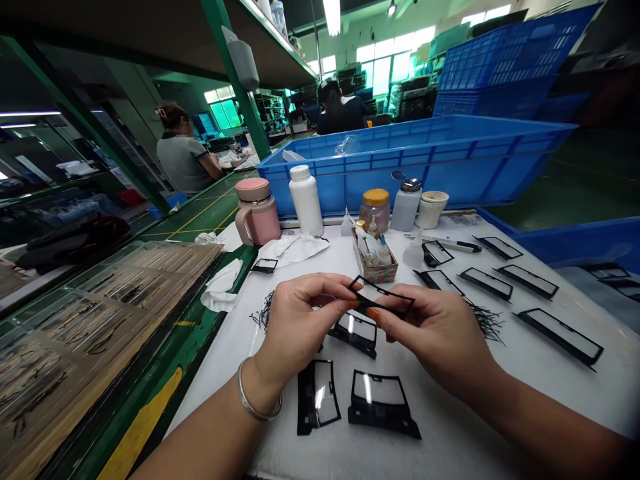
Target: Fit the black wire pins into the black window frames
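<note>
Through the head camera, I have both hands over the middle of the bench [450, 430]. My left hand [300, 323] has its grip pinched closed, thumb against fingers, on the left end of a black frame [386, 292]; my right hand [445, 327] has its grip closed on the right end. The held frame is tilted, above a lower frame [357, 342] lying on the bench. Two front frames [384, 415] lie side by side toward the near edge, and several more lie toward the right edge. Thin black strips [486, 321] show beside my right hand. Toward the far edge, I see a small box [380, 275] of bottles, a white bottle [307, 203], a pink mug [263, 221] and a blue crate [415, 175].
</note>
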Demonstrator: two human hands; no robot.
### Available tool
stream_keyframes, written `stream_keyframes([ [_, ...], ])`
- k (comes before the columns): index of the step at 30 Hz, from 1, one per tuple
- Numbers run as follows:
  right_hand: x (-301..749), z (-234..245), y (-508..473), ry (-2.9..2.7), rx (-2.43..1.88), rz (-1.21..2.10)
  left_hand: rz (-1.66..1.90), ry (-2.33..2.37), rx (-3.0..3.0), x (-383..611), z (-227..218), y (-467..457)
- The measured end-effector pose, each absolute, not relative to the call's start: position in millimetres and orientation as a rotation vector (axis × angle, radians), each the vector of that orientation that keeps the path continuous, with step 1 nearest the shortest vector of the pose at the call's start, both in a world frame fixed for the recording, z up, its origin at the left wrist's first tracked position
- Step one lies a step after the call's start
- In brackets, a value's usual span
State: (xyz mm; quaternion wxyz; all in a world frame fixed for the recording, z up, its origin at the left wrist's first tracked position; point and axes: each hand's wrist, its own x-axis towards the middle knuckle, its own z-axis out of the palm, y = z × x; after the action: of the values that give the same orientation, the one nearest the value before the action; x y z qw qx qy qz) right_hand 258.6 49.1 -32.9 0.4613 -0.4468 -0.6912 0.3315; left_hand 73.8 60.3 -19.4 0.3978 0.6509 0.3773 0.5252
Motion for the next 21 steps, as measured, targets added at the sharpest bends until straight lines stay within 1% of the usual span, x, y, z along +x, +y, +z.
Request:
stream_keyframes([
  [8,258,-30,47,-1.724,-1.053,0.805,1.308,0.971,1.701,73,-18,59],
  [16,258,-27,45,-1.723,-1.068,0.806,1.179,0.901,1.411,73,-17,65],
  [21,257,-26,45,-1.723,-1.061,0.831,1.081,0.861,1.333,70,-20,69],
])
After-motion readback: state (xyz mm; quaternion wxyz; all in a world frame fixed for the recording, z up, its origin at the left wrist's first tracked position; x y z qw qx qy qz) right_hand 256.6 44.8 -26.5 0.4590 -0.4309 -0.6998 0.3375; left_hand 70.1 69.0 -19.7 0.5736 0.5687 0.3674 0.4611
